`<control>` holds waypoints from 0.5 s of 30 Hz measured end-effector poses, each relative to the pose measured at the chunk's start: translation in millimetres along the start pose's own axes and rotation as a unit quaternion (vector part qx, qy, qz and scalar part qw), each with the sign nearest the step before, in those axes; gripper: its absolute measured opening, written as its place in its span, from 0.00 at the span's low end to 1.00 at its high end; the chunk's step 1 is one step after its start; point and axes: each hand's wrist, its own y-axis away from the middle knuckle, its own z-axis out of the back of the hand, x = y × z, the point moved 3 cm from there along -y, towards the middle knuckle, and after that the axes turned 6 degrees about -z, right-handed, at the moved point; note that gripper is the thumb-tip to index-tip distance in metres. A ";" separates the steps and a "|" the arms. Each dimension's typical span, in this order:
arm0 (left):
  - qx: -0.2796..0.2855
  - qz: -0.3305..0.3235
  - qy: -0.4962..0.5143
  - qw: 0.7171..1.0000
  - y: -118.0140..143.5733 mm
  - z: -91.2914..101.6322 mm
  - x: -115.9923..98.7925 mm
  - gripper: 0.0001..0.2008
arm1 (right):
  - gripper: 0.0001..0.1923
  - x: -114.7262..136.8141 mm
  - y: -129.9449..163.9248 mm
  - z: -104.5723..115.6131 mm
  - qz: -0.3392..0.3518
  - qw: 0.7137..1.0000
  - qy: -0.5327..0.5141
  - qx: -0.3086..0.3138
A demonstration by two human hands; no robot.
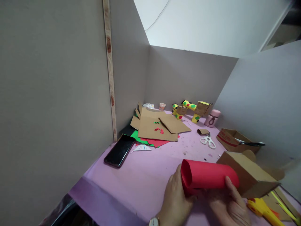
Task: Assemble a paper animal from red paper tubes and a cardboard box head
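Looks softly lit, palest on the white surface (207, 25) at upper centre. Darkens along the front edge of the pink tabletop (145, 169), lower left. Falls into soft shadow beneath the red paper roll (211, 175), lower right. Stretches toward the frame's edges.

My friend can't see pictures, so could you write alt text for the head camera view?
A person's left hand and right hand hold a rolled red paper tube over a pink tabletop. Beyond lie a black rectangular phone, flat brown cardboard sheets and white-handled scissors.
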 end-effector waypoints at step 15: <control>-0.056 0.158 0.320 0.932 -14.6 20.6 22.8 0.36 | 0.18 -1.3 -6.6 3.2 0.023 0.993 -0.022 0.114</control>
